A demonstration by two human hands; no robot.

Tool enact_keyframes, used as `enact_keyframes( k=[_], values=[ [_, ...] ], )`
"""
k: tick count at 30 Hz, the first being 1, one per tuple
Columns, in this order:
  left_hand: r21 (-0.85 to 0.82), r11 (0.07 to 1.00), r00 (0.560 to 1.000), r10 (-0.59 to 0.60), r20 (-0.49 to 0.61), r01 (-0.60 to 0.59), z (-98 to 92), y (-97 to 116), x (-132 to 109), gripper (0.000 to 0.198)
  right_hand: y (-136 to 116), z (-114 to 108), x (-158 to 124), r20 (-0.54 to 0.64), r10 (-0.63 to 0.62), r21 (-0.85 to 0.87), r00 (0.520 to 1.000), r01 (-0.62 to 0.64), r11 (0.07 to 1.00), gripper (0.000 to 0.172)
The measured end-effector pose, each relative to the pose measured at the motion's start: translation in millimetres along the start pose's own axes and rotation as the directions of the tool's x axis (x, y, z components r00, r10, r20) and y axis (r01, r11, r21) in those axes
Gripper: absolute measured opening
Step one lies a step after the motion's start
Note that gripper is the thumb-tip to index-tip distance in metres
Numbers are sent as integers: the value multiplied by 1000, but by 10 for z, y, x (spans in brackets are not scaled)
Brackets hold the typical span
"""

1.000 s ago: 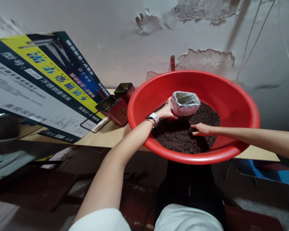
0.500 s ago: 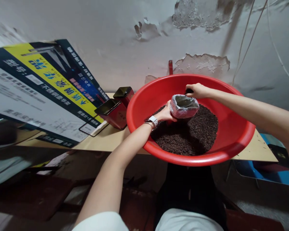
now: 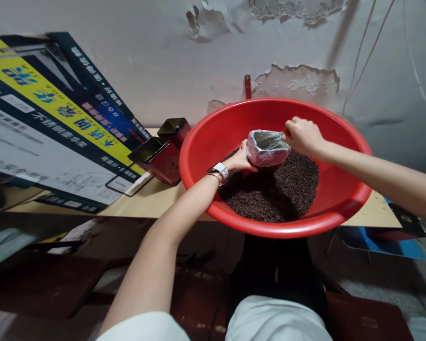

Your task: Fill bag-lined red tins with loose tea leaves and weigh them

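Observation:
A big red basin (image 3: pixel 206 142) sits at the table's front edge, part filled with dark loose tea leaves (image 3: pixel 277 194). Standing in the leaves is a container lined with a clear plastic bag (image 3: pixel 266 148). My left hand (image 3: pixel 242 161), with a watch at the wrist, is wrapped round the container's left side. My right hand (image 3: pixel 301 136) is closed in a fist at the bag's right rim; what it holds, if anything, is hidden.
Two dark red open tins (image 3: pixel 159 158) stand left of the basin on the tan table (image 3: pixel 145 203). A large printed cardboard box (image 3: pixel 49 123) leans at the left. A peeling wall is close behind. A blue object (image 3: pixel 386 237) lies lower right.
My right hand rose from the leaves at the basin's front to above the bag's mouth, then came to the bag's right rim. My left hand kept its hold on the container.

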State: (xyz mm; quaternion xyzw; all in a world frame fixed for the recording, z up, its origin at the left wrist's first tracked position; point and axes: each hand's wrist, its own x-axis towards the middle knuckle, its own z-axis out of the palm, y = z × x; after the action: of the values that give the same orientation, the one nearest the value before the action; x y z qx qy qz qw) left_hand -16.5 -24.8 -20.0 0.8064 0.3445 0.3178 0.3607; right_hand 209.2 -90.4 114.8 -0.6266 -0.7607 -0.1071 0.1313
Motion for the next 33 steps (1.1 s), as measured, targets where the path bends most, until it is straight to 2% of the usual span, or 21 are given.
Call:
enact_keyframes(
  k=[1,3,4,6,8,9,10,12,14,17,20,24,29,31,33],
  values=[
    [3,1000,1000,-16,-6,16,0,-7,1,127,-63,23,-155,17,-54,-32,998,55,998,38],
    [14,999,999,-38,-19,39,-2,-11,-1,127,-212,126,-457,173,-217,-50,961,229,972,34],
    [18,999,999,-39,-24,39,-4,-9,-3,126,-284,207,-586,290,-312,-19,905,331,943,34],
    [17,999,999,-31,-29,31,-7,3,-10,126,-405,426,-764,481,-484,104,731,500,860,41],
    [-1,1000,999,-20,-28,20,-7,18,-15,125,-505,682,-822,547,-610,236,574,593,770,55],
    [-13,1000,1000,-14,-26,13,-5,24,-16,125,-560,809,-810,541,-654,286,529,616,734,60],
    [-24,1000,1000,-9,-25,9,-3,27,-15,124,-622,928,-777,519,-691,326,503,631,704,63],
    [-38,999,1000,-3,-26,2,4,27,-10,123,-778,1133,-671,457,-743,386,489,644,661,64],
    [-38,999,1000,-4,-20,4,7,20,-5,122,-956,1295,-558,416,-760,429,499,630,648,62],
    [-5,1000,1000,-16,-10,16,1,7,-1,124,-1166,1483,-471,446,-703,451,554,539,711,63],
    [34,999,999,-30,-16,31,-6,9,0,124,-1208,1584,-517,466,-666,490,582,457,743,62],
    [44,997,998,-60,-14,61,1,23,-1,125,-1032,1497,-652,429,-705,574,565,432,695,58],
    [5,999,999,-39,-16,39,7,9,2,128,-758,1235,-779,530,-697,540,483,442,717,77],
    [7,999,999,-31,-17,31,7,8,2,127,-707,1178,-823,559,-671,480,487,470,741,73],
    [16,999,999,-30,-19,30,6,17,-1,126,-689,1142,-861,575,-638,411,512,494,766,63]
  ],
)
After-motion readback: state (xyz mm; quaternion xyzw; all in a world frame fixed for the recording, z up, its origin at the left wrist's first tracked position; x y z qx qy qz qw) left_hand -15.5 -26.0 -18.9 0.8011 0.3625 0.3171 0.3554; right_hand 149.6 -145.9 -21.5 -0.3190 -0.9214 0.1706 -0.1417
